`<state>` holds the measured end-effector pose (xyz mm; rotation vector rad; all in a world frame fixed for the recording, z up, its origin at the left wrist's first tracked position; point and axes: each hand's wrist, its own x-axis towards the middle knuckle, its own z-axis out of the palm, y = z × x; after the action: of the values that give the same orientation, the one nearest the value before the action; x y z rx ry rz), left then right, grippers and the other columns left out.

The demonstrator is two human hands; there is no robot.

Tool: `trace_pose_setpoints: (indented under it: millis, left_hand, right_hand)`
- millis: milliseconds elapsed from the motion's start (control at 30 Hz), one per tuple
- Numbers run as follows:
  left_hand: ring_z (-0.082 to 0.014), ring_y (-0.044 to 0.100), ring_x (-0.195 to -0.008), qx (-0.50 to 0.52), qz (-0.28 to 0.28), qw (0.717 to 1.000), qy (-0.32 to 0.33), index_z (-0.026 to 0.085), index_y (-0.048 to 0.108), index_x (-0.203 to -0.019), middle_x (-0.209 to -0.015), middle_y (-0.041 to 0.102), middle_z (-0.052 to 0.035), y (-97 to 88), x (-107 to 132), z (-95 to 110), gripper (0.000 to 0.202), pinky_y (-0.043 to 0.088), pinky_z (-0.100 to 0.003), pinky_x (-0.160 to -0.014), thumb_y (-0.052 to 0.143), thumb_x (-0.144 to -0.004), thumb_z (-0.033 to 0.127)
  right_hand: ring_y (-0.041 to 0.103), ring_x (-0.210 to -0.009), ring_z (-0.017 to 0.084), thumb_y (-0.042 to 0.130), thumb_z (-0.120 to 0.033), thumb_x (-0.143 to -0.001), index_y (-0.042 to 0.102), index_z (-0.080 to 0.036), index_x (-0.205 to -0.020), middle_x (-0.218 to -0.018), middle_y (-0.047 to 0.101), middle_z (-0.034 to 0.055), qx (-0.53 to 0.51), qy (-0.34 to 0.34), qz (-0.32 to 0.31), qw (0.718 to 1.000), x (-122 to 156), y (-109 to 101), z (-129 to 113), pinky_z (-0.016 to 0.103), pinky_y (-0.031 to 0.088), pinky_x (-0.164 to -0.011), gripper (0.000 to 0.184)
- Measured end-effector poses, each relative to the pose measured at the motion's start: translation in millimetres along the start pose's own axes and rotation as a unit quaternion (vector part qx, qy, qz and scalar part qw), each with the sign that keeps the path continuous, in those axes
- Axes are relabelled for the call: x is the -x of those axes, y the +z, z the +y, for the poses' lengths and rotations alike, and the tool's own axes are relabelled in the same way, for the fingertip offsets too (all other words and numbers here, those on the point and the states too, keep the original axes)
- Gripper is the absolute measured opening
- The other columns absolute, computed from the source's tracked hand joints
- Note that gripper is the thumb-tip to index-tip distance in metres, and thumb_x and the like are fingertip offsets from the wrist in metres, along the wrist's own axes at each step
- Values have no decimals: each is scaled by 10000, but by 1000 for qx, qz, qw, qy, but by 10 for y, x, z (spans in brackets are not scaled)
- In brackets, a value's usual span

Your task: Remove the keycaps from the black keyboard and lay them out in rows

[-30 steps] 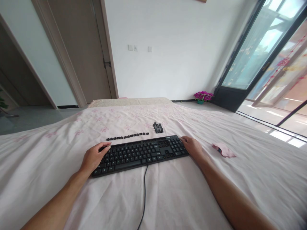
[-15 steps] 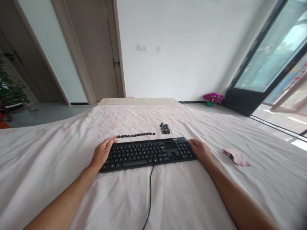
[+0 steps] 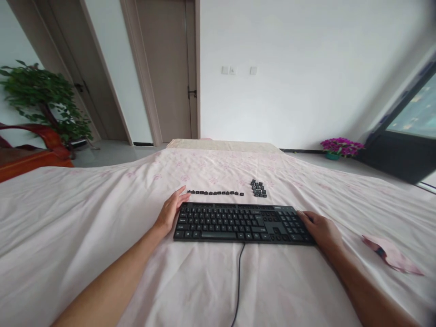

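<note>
Keyboard (image 3: 221,222) lies flat on a pale pink cloth (image 3: 190,281), set squarely between the two hands, its space bar toward the near side. The left hand (image 3: 172,210) is right up against the left end; the right hand (image 3: 322,229) is at the right end, over the far corner and down along the side. Beyond the far edge, just apart from it, a row of loose keys (image 3: 215,193) runs nearly parallel, and to the right of that sits a small cluster of keys (image 3: 259,188).

Both forearms come in from the near corners, angled inward, so the keyboard is framed by them. The left hand is open, fingers loosely stretched forward past the far left corner, tips beside the end of the row; whether they touch a key I can't tell. The right hand is bent more, its thumb side against the corner and the other fingers out of sight, so I can't say whether it grips or merely rests.

A cable (image 3: 239,277) trails from the near edge across the cloth. Well off to the right of the right hand lies a crumpled pink rag (image 3: 393,256).
</note>
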<state>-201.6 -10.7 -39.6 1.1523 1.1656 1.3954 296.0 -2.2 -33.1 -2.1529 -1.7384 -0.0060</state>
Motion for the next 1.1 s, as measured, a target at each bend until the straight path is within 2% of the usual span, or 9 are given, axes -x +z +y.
trace_pose_setpoints:
  millis: [100,400,600,733,833,1100]
  left_hand:
    - [-274,522,-1229,36,-15,999,-25,232,447,-1370,-1286,589,-150,-25,-13,22,598,385,-446,-1019,444,-873,565]
    - [-269,570,-1170,60,13,998,-16,181,487,-1333,-1206,639,-157,-29,-23,-6,594,409,-414,-1002,587,-823,470]
    - [-259,577,-1156,-2,23,999,30,176,511,-1313,-1209,638,-140,-10,-5,-29,539,407,-407,-1008,557,-843,436]
    - [-242,587,-1133,-78,78,992,61,175,598,-1203,-1198,648,-109,-12,7,-46,418,406,-383,-1017,548,-834,365]
    - [-230,603,-1098,-133,98,983,78,188,649,-1106,-1153,670,-84,-10,15,-46,330,417,-368,-1008,528,-826,314]
    - [-229,615,-1068,-188,98,974,79,195,663,-1076,-1132,679,-73,3,15,-43,307,438,-368,-983,511,-822,277]
  right_hand:
    - [647,-787,248,389,-632,-835,709,-288,-1023,-851,727,44,3,6,-37,999,-26,13,42,289,408,-619,505]
    - [652,-807,271,379,-657,-830,691,-284,-1077,-895,727,68,5,4,-35,999,-45,40,89,310,423,-632,546]
    - [650,-868,291,308,-623,-870,649,-313,-1128,-1003,709,66,8,26,-28,999,5,-13,54,354,416,-643,529]
    - [637,-936,281,289,-570,-894,643,-319,-1105,-1005,703,38,-14,24,-13,1000,27,-22,60,380,417,-693,483]
    - [624,-962,279,285,-571,-899,646,-320,-1086,-1008,699,35,-16,29,1,999,34,-28,55,389,410,-695,478]
    - [547,-1055,266,293,-462,-922,648,-290,-1081,-1058,676,36,41,-26,73,996,78,-50,19,384,399,-825,425]
